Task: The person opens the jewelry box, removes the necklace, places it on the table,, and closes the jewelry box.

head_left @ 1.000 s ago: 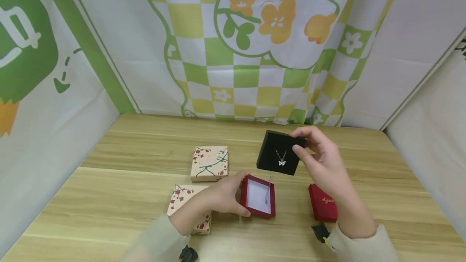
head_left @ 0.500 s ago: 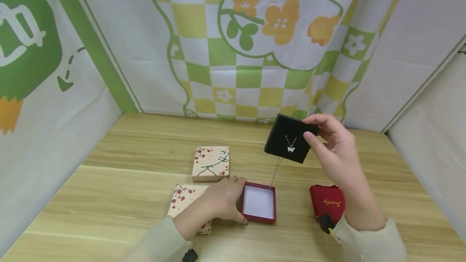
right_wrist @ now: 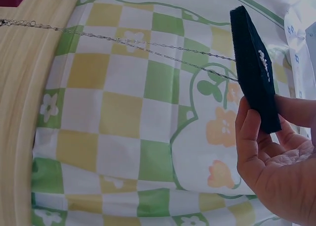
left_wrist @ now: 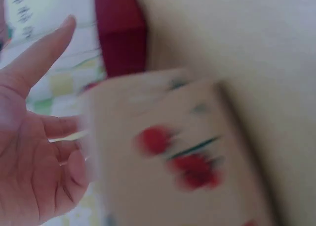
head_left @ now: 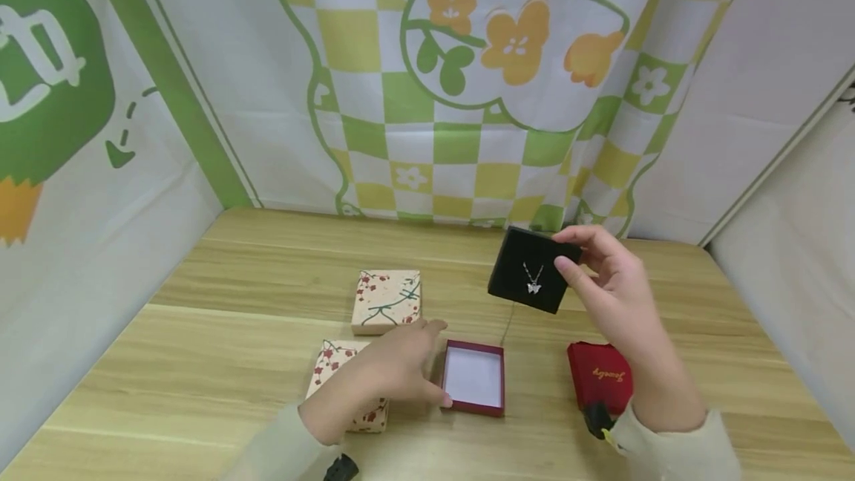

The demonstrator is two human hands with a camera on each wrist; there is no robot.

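Observation:
My right hand [head_left: 611, 284] pinches the corner of a black jewelry pad [head_left: 517, 273], held tilted above the table. A silver butterfly pendant [head_left: 534, 288] lies on its face. From behind the pad the necklace chain [right_wrist: 118, 39] hangs down in two strands. Below is the red box base [head_left: 477, 410], with a white inside and nothing in it. My left hand [head_left: 390, 366] is beside its left side, fingers loosely spread and thumb by the front left corner; whether the thumb touches, I cannot tell. The red lid [head_left: 604, 373], marked "Jewelry", lies at the right, partly behind my right wrist.
A cream box with red blossoms [head_left: 387, 299] stands behind my left hand. Another floral box [head_left: 334, 362] is partly hidden under my left forearm. The wooden table [head_left: 200, 362] ends at a checked curtain [head_left: 454, 147].
The pad first rose to the right, then dipped slightly. The chain came out of the red box base. My left hand loosened from the base and drew slightly left.

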